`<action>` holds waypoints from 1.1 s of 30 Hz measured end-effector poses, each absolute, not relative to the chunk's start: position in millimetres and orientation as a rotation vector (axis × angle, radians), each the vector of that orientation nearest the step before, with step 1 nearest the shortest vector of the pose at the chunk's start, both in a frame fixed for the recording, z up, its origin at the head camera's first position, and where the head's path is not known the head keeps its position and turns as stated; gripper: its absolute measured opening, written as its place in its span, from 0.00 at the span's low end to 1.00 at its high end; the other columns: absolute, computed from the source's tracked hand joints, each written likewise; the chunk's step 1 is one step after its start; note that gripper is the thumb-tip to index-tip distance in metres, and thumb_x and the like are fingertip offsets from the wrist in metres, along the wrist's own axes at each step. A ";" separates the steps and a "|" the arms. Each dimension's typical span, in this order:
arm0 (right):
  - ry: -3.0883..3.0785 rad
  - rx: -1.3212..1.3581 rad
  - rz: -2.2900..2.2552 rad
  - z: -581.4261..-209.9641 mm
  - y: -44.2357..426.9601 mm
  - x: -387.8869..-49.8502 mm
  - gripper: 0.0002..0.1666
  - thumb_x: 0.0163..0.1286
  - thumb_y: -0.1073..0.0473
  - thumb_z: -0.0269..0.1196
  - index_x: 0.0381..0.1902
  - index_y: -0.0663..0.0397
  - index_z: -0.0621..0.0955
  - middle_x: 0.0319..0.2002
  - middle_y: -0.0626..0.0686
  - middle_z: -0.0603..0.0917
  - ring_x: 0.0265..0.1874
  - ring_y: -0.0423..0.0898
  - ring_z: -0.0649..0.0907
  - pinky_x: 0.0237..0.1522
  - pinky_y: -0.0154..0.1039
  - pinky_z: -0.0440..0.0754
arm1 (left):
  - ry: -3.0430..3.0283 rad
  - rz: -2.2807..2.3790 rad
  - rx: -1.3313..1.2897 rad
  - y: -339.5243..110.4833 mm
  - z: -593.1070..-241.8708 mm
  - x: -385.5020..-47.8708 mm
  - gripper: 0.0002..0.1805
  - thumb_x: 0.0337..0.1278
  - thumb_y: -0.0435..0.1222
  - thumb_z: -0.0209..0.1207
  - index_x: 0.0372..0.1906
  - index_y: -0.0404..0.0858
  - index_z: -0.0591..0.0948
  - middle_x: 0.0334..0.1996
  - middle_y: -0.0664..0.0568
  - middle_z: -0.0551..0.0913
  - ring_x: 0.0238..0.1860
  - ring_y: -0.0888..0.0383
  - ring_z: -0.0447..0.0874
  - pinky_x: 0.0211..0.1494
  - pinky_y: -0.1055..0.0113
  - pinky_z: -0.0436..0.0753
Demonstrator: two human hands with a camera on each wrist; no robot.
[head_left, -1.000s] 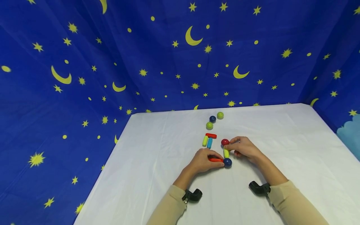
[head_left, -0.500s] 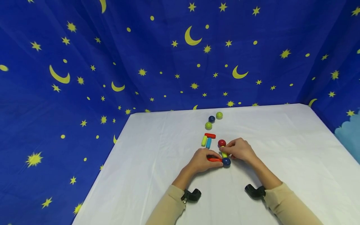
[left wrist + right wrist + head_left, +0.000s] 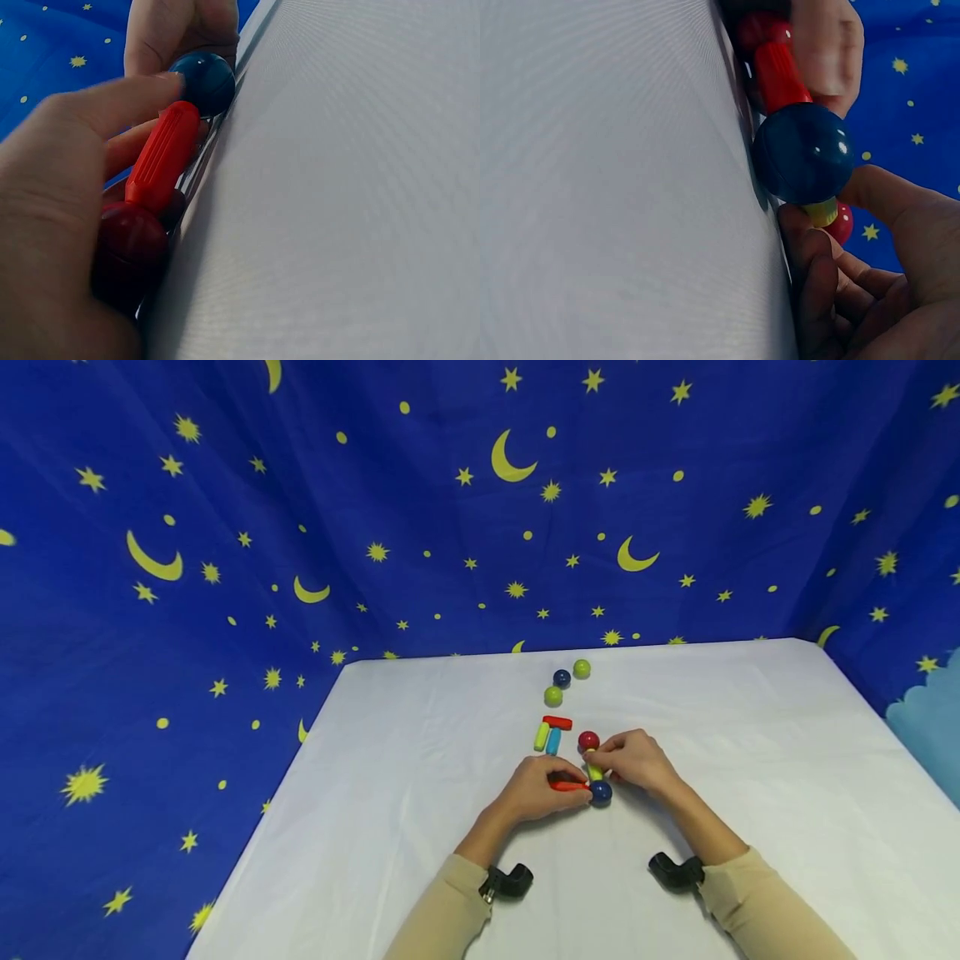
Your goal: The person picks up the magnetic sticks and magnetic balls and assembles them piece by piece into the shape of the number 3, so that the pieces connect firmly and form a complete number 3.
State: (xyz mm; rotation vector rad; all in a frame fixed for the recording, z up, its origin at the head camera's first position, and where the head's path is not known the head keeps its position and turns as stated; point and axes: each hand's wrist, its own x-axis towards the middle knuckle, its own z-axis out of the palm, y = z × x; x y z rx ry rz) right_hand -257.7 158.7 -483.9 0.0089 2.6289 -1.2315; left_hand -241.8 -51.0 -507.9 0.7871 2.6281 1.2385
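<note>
My left hand [image 3: 536, 789] pinches a red rod [image 3: 163, 154] near its joint with a blue ball [image 3: 601, 792]. The thumb lies against the ball in the left wrist view. At the rod's other end sits a dark red ball [image 3: 133, 232], hidden by the hand in the head view. From the blue ball a yellow-green rod [image 3: 596, 772] leads away to a red ball [image 3: 588, 741]. My right hand [image 3: 637, 760] pinches this yellow-green rod between thumb and fingers. In the right wrist view the blue ball [image 3: 804, 153] covers most of that rod.
Beyond the hands lie a loose red rod [image 3: 557, 723], a yellow-green rod [image 3: 542, 736] and a light blue rod [image 3: 553, 742]. Farther back rest two green balls [image 3: 553, 696] and a dark blue ball [image 3: 562, 678]. A starry blue cloth [image 3: 450, 527] hangs behind the white table [image 3: 375, 793].
My right hand has shifted a little left, swinging the red ball and yellow-green rod left with it. The left hand keeps its hold with hardly any movement.
</note>
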 end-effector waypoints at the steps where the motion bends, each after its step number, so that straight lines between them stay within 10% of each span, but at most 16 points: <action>1: 2.630 0.013 -1.235 -484.5 158.8 -257.7 0.25 0.54 0.39 0.67 0.35 0.55 0.86 0.26 0.50 0.84 0.20 0.42 0.78 0.23 0.35 0.73 | 2.629 1.266 0.784 -50.9 -508.4 -241.9 0.13 0.49 0.55 0.64 0.37 0.56 0.84 0.31 0.69 0.82 0.33 0.70 0.76 0.37 0.76 0.76; 17: 2.619 0.024 -1.210 -487.0 161.9 -260.5 0.27 0.54 0.37 0.66 0.38 0.54 0.86 0.29 0.50 0.83 0.21 0.42 0.78 0.24 0.35 0.72 | 2.825 1.437 0.585 -61.1 -496.0 -264.6 0.05 0.56 0.44 0.62 0.37 0.50 0.84 0.32 0.62 0.83 0.31 0.64 0.77 0.35 0.74 0.77; 27: 2.617 0.042 -1.222 -487.0 159.9 -260.4 0.26 0.53 0.38 0.68 0.37 0.53 0.86 0.30 0.51 0.83 0.21 0.43 0.77 0.23 0.35 0.74 | 3.008 0.817 0.512 -49.3 -476.0 -277.9 0.10 0.58 0.46 0.59 0.42 0.49 0.83 0.35 0.62 0.80 0.38 0.64 0.76 0.49 0.67 0.79; 33: 2.619 0.037 -1.218 -487.8 160.6 -260.7 0.27 0.53 0.37 0.67 0.36 0.53 0.86 0.30 0.51 0.83 0.22 0.43 0.78 0.24 0.34 0.74 | 3.081 0.572 0.533 -39.5 -470.6 -287.4 0.10 0.56 0.44 0.60 0.41 0.45 0.82 0.31 0.58 0.77 0.31 0.62 0.74 0.40 0.71 0.79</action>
